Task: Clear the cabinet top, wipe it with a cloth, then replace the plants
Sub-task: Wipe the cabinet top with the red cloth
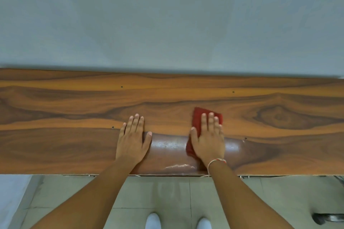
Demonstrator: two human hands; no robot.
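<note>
Wall (167, 15), pale grey and bare, fills the far half of the view, and the long wood-grain cabinet top (55, 145) runs against it from left to right with nothing standing on it, which suggests the clearing step is done and wiping is the step in hand; no plants show anywhere in view. Below the near edge lies tiled floor (167, 195), with the person's two pale shoes at the bottom of the view. A glossy patch between the hands near the front edge may be a damp, wiped streak or only a reflection. The left hand (133, 141) lies flat on the bare wood, its grip spread and holding nothing, likely to brace the body while leaning in. The right hand (208, 141) presses flat, fingers together, on the red cloth (197, 117), pinning it under the palm rather than pinching it, so broad pressure reaches the surface. A thread bracelet (216, 161) circles the right wrist.
</note>
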